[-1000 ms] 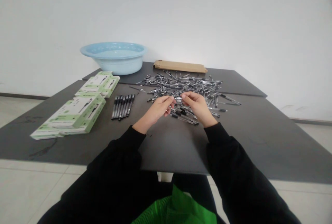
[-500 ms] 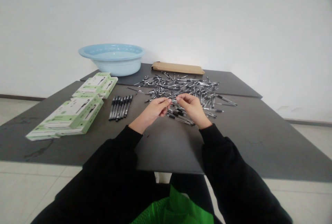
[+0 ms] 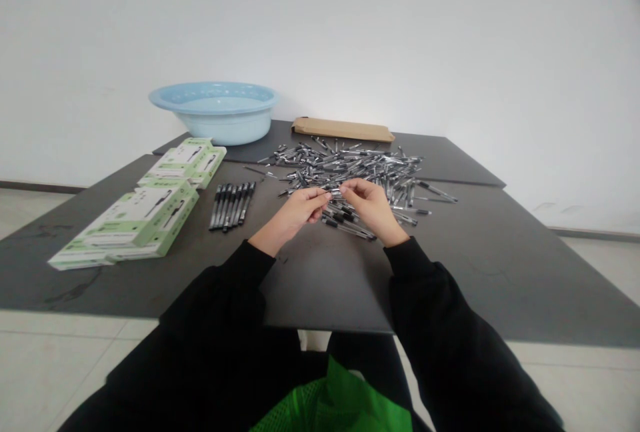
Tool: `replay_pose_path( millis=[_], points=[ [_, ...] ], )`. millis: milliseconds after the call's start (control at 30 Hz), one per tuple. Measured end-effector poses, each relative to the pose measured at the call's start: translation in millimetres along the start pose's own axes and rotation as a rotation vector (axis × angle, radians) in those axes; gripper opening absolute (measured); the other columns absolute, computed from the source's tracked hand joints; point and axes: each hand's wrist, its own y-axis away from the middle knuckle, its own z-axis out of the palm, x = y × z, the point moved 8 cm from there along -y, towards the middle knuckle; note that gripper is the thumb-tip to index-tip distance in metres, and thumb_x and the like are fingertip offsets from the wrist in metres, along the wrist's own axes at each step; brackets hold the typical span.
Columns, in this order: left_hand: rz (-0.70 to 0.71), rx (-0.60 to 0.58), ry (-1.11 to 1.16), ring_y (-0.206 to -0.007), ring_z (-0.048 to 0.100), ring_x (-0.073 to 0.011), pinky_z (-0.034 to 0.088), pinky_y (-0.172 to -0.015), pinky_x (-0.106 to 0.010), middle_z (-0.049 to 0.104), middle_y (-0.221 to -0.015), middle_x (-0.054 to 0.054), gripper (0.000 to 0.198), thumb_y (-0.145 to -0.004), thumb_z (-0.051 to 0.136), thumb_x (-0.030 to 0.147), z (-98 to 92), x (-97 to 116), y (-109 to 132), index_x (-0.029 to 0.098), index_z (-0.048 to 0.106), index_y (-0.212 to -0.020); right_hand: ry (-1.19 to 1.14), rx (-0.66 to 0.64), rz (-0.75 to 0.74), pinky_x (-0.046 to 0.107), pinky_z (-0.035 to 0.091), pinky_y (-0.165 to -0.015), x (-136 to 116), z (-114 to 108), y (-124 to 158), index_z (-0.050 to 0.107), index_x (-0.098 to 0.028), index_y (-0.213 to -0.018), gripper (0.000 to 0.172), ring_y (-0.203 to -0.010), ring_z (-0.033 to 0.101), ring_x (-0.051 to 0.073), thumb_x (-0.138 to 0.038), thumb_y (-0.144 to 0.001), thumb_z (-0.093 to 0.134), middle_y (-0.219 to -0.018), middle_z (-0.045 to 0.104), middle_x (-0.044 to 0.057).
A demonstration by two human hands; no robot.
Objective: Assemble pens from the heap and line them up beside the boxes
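Note:
Both my hands meet at the near edge of a big pile of black and clear pens (image 3: 365,167) on the dark table (image 3: 475,265). My left hand (image 3: 297,211) and my right hand (image 3: 367,205) each pinch one end of a pen (image 3: 334,190) held level between them, just above the pile. A neat row of several black pens (image 3: 233,205) lies to the left of my left hand.
Green and white pen boxes (image 3: 143,212) are stacked at the left. A pale blue basin (image 3: 215,111) and a flat brown paper packet (image 3: 341,129) sit at the back. Something bright green (image 3: 335,402) lies on my lap.
My hands have drawn closer together over the pile's near edge, and the pinched pen now sits between the fingertips. The view has shifted slightly.

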Motion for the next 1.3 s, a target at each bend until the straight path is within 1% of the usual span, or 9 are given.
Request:
replay_pose_path(
  millis=[133,333,433,567,700,967,1167,1300],
  points=[
    [-0.021,0.019,0.067,-0.048,0.039,-0.0041,0.027,-0.044,-0.018,0.046,-0.06,0.005,0.028,-0.075,0.073,0.037,-0.6,-1,0,0.016,0.054,-0.07,0.006,-0.004,0.001,0.027,0.041,-0.059,0,0,0,0.068,-0.017,-0.081,0.027,-0.062,0.053,0.013,-0.044,-0.078,0.068,-0.072,0.066,0.002],
    [-0.027,0.018,0.102,-0.048,0.039,-0.0039,0.027,-0.044,-0.018,0.046,-0.059,0.005,0.028,-0.074,0.075,0.035,-1.4,-3,-2,0.015,0.055,-0.069,0.038,0.001,-0.007,0.027,0.044,-0.061,-3,-1,1,0.068,-0.017,-0.081,0.026,-0.065,0.056,0.014,-0.042,-0.078,0.067,-0.073,0.067,0.002],
    [-0.043,0.035,0.105,-0.048,0.039,-0.0037,0.026,-0.044,-0.018,0.045,-0.059,0.005,0.025,-0.073,0.075,0.032,-2.5,-5,-2,0.015,0.057,-0.069,0.057,0.001,-0.01,0.027,0.043,-0.06,-3,-1,1,0.068,-0.017,-0.081,0.025,-0.062,0.055,0.014,-0.042,-0.078,0.067,-0.072,0.067,0.002],
    [-0.076,0.048,0.171,-0.048,0.039,-0.004,0.027,-0.043,-0.018,0.046,-0.059,0.005,0.024,-0.068,0.077,0.029,-2.6,-8,-2,0.014,0.058,-0.069,0.085,0.002,-0.018,0.027,0.041,-0.057,-2,0,1,0.068,-0.017,-0.081,0.023,-0.06,0.053,0.013,-0.04,-0.078,0.067,-0.071,0.066,0.002],
    [-0.104,0.055,0.221,-0.046,0.038,-0.0036,0.025,-0.042,-0.018,0.044,-0.056,0.006,0.024,-0.065,0.079,0.027,-2.8,-11,-3,0.014,0.059,-0.067,0.103,-0.005,-0.036,0.027,0.041,-0.059,1,0,1,0.069,-0.017,-0.083,0.022,-0.063,0.053,0.014,-0.039,-0.079,0.065,-0.074,0.066,0.002],
    [-0.089,0.046,0.208,-0.044,0.033,-0.0034,0.023,-0.041,-0.018,0.041,-0.052,0.007,0.024,-0.067,0.078,0.028,-1.0,-11,-4,0.015,0.057,-0.066,0.157,-0.009,-0.041,0.027,0.04,-0.056,-2,0,2,0.068,-0.017,-0.083,0.022,-0.059,0.052,0.014,-0.039,-0.081,0.063,-0.071,0.065,0.002],
    [-0.073,0.043,0.196,-0.046,0.033,-0.0037,0.023,-0.042,-0.018,0.04,-0.053,0.006,0.028,-0.066,0.08,0.03,-0.8,-11,-4,0.015,0.056,-0.063,0.171,0.001,-0.033,0.027,0.04,-0.057,-5,0,3,0.068,-0.017,-0.082,0.023,-0.059,0.051,0.014,-0.039,-0.081,0.062,-0.071,0.066,0.002],
    [-0.092,0.034,0.202,-0.045,0.033,-0.0039,0.023,-0.042,-0.018,0.04,-0.053,0.006,0.028,-0.068,0.079,0.029,-0.8,-13,-4,0.015,0.055,-0.063,0.179,-0.002,-0.03,0.027,0.041,-0.059,-6,-2,3,0.068,-0.017,-0.082,0.023,-0.061,0.053,0.014,-0.039,-0.081,0.062,-0.072,0.067,0.002]
  ],
)
